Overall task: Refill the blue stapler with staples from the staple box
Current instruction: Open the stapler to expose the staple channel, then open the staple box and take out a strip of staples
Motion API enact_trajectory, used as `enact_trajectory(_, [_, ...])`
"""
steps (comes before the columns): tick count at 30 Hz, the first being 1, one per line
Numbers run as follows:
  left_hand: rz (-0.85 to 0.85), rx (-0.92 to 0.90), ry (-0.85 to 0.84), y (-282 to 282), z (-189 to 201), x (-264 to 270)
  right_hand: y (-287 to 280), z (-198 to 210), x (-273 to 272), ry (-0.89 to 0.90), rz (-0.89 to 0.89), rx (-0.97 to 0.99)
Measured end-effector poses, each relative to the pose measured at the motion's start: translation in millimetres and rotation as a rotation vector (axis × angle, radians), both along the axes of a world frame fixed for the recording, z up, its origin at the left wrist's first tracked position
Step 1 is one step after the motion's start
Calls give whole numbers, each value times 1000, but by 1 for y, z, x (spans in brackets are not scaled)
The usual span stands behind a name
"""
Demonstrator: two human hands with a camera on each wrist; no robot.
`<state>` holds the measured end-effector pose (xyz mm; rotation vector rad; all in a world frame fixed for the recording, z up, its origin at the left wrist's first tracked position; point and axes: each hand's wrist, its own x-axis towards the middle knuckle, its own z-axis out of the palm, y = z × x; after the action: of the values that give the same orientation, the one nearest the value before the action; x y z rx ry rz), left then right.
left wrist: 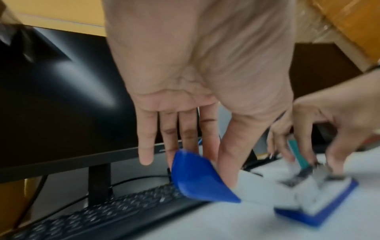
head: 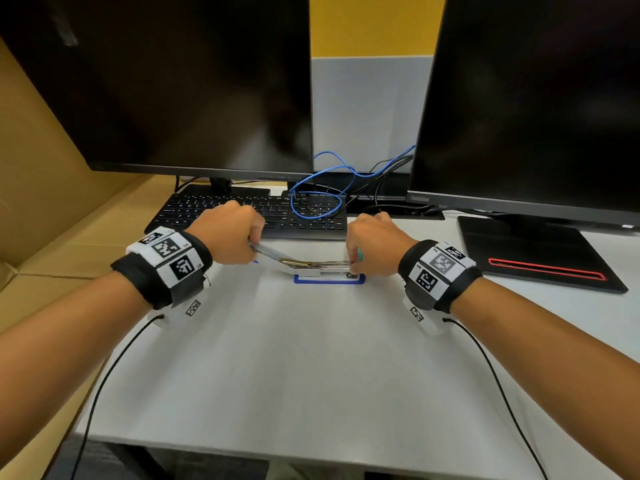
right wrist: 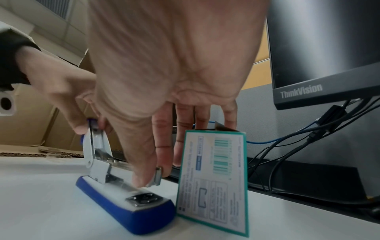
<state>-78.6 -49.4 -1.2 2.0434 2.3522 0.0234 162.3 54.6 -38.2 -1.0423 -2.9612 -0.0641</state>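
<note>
The blue stapler [head: 329, 279] lies on the white desk with its lid swung back to the left. My left hand [head: 254, 245] pinches that blue lid [left wrist: 197, 177] between thumb and fingers and holds it raised. The bare metal magazine [right wrist: 156, 176] sits above the blue base [right wrist: 131, 212]. My right hand [right wrist: 150, 175] pinches the magazine's front end with thumb and forefinger. Whether staples lie in the channel is hidden by the fingers and blur. The green-edged staple box [right wrist: 213, 175] stands upright just right of the stapler's front, behind my right hand.
A black keyboard [head: 249, 216] lies just behind the hands, with a loop of blue cable [head: 322, 188] over its right end. Two dark monitors [head: 166, 81] stand at the back. A black pad [head: 540, 258] lies at the right, cardboard [head: 52, 188] at the left.
</note>
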Motion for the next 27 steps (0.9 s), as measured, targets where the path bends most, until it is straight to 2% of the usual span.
enact_trajectory(5, [54,-73,48,-1,-30,-3,1,-3,3,-32,-6,-4])
enact_trajectory(8, [44,-92,46,0,-31,1,1,-2,3,-22,-7,-11])
enact_trajectory(14, [-190,-93,-172,12,-28,35,2,7,0,-27,-22,-30])
enact_trajectory(17, [-238,-54,-161,21,-35,56,1,8,0,-33,-26,-21])
enact_trajectory(23, [-197,-49,-169,29,-34,62,1,17,2,-48,20,-20])
enact_trajectory(27, [-193,-49,-166,31,-36,62,-4,23,0,20,121,-150])
